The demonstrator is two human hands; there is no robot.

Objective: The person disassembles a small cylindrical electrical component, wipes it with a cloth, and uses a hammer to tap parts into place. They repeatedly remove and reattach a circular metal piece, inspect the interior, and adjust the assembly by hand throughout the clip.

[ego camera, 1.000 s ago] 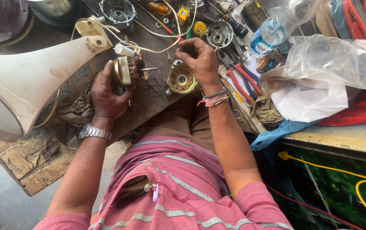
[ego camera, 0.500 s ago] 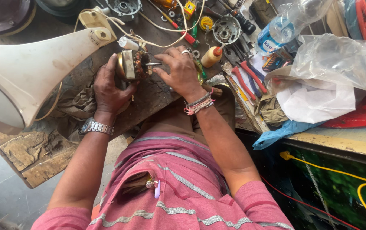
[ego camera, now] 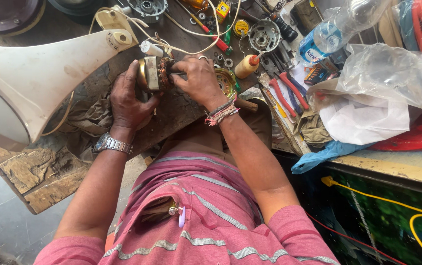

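My left hand [ego camera: 130,98] grips a small brass-coloured motor part with copper windings [ego camera: 153,73] over the worn workbench [ego camera: 39,172]. My right hand [ego camera: 198,81] is closed on the same part from the right, fingers at its end. A round brass-coloured cover [ego camera: 226,81] lies on the bench just behind my right wrist. White wires [ego camera: 181,46] run from the part toward the back of the bench.
A large white horn-shaped housing [ego camera: 29,83] lies at the left. Red-handled pliers [ego camera: 287,93], a small glue bottle [ego camera: 248,66], a metal motor end plate [ego camera: 264,34], a plastic water bottle [ego camera: 329,32] and clear plastic bags [ego camera: 388,73] crowd the right side.
My right hand left the round brass cover on the bench and moved left onto the motor part held in my left hand. The view has shifted slightly.
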